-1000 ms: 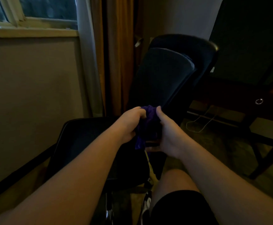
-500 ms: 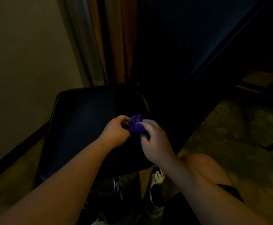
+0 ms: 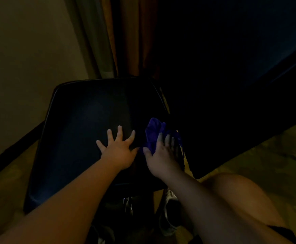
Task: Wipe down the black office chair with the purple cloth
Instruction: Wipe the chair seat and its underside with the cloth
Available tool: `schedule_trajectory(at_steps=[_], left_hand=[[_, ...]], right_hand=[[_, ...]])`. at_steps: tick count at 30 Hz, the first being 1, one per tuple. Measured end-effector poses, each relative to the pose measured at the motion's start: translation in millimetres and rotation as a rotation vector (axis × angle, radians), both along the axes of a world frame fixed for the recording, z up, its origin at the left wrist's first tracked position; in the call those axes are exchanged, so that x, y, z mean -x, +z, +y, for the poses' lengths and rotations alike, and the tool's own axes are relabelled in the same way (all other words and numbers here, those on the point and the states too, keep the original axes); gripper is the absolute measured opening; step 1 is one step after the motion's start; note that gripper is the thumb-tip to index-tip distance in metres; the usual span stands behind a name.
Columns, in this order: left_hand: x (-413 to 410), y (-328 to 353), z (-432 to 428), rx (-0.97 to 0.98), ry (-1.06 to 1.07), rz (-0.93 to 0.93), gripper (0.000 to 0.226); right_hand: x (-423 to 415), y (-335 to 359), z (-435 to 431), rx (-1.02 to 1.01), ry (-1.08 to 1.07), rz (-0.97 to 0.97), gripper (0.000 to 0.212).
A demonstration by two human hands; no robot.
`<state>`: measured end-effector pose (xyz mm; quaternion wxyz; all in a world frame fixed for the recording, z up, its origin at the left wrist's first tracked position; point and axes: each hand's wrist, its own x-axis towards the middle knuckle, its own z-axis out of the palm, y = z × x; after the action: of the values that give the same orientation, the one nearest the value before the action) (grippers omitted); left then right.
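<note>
The cloth [image 3: 153, 132] lies bunched on the right edge of the chair [image 3: 83, 124] seat, close to where the seat meets the dark mass on the right, which is probably the backrest but is too dim to tell. The right hand [image 3: 161, 159] lies on the cloth with its fingers [image 3: 159, 140] stretched over it. As far as the poor light shows, its grip is apart, pressing the cloth down and not pinching it. The left hand [image 3: 119, 152] is just beside it, palm down on the bare seat, its grip apart too, with fingers spread wide and holding nothing.

The step in hand looks like wiping the seat. To do it well:
- spread the cloth out under the palm, since a bunched wad cleans only a narrow strip
- press evenly and work in overlapping strokes from the right edge across to the left, and to the back rim near the curtain [image 3: 126, 41]
- lean on the left hand to steady the seat, as an office chair will likely swivel or roll under a push, and lift that hand off each patch when the cloth gets there
- run the cloth along the raised rim, where dust tends to settle

The light is low, so missed patches will be hard to spot.

No container shows anywhere in view
</note>
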<state>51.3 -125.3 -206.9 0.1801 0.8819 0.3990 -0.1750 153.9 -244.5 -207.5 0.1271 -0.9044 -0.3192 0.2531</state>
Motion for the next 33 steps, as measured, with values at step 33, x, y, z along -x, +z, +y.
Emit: schedule_trajectory(at_steps=[33], left_hand=[[-36.6,7.7,-7.7,0.043,0.076,0.145,0.076]], right_hand=[[-47.1,1.7,14.5,0.142,0.106,-0.173,0.068]])
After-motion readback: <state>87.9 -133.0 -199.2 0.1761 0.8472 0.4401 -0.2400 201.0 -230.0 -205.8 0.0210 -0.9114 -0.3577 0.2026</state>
